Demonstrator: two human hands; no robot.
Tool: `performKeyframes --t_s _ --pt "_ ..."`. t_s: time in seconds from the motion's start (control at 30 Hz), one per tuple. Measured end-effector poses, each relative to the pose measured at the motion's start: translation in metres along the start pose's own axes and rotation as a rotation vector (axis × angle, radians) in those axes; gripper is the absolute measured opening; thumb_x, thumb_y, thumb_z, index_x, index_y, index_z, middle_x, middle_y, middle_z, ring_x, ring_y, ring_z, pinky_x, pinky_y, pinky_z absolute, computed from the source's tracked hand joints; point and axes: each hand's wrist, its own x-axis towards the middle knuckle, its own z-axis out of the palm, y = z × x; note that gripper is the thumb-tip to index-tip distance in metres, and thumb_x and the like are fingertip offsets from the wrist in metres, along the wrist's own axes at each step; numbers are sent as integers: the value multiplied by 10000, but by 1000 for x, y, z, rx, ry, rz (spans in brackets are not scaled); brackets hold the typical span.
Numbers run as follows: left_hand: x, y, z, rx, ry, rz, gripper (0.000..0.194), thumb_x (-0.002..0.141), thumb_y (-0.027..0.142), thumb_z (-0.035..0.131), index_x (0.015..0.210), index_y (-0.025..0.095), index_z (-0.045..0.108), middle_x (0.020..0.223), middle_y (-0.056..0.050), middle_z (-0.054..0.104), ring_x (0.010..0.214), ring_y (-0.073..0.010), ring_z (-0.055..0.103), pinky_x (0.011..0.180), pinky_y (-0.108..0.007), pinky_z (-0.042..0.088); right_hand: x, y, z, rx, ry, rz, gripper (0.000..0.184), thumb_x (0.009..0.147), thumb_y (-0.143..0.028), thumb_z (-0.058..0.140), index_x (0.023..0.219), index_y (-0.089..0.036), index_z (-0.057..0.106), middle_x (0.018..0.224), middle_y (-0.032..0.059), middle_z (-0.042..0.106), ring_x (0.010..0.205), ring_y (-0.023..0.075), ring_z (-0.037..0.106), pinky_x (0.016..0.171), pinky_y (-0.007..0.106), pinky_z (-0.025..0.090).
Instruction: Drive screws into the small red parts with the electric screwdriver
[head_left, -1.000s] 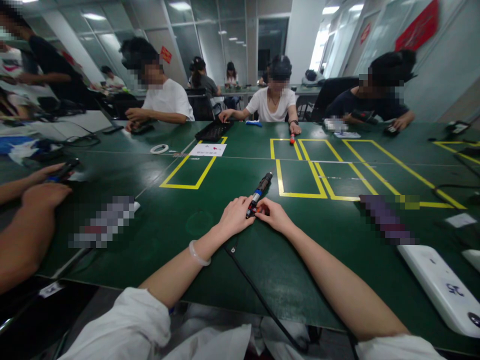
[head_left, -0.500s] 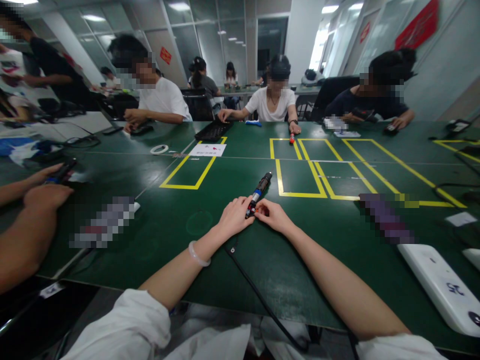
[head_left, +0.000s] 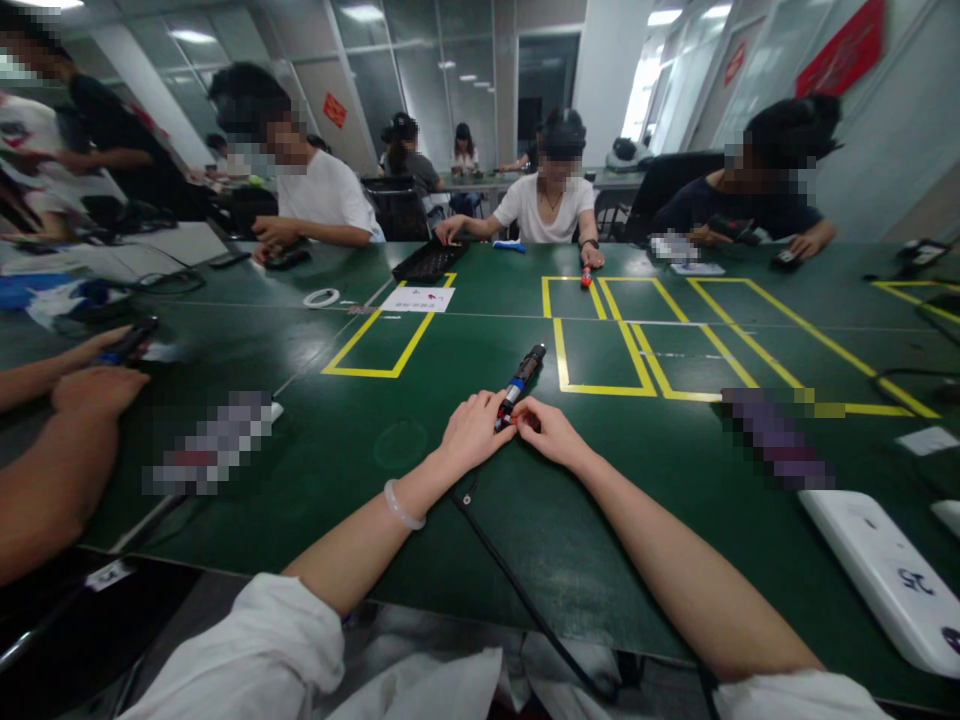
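In the head view, a slim black stick-shaped device [head_left: 531, 364] with a blue and a silver band lies slanted on the green table, its narrow tip pointing away from me. My left hand [head_left: 472, 430] is closed on its near end, fingers along the left side. My right hand [head_left: 555, 432] meets it from the other side, with thumb and fingertips pinched at a small orange-red part [head_left: 513, 421] at the near end. The fingers partly hide that part, so its kind is unclear. A black cord [head_left: 510, 570] runs from beneath my left wrist over the table edge.
Yellow tape outlines [head_left: 607, 389] mark the table ahead. A white power bank [head_left: 885, 580] lies at right, with a blurred-out device beside it. Another blurred-out device rests at left, near a co-worker's hands [head_left: 97, 385]. Across sit several people, a black tray [head_left: 427, 261] and a paper sheet [head_left: 418, 299].
Both hands stay at the near end of the device, with only slight finger movement. The whole view has shifted a little.
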Motion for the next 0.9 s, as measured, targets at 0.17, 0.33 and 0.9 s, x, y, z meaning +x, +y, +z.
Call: performKeyframes --t_s 0.17,0.33,0.9 --pt "0 0 1 12 13 4 543 883 460 510 1359 217 415 1151 -105 538 1026 -253 520 853 -355 431 0 3 0 53 29 10 246 806 -169 491 1046 -197 540 818 2 625 658 130 548 658 249 429" --pt "-3 -13 -1 -8 -1 17 592 897 483 486 1423 248 352 1191 -105 516 1044 -251 508 862 -356 438 0 3 -1 39 23 41 168 820 -190 503 974 -190 570 786 0 620 648 126 543 656 247 433" --pt "-53 -167 -29 165 -71 -405 674 906 600 328 1471 234 336 1278 -149 507 1097 -316 525 901 -404 433 -1 0 -3 -4 9 39 124 840 -198 513 889 -162 621 735 4 613 646 123 543 630 230 409"
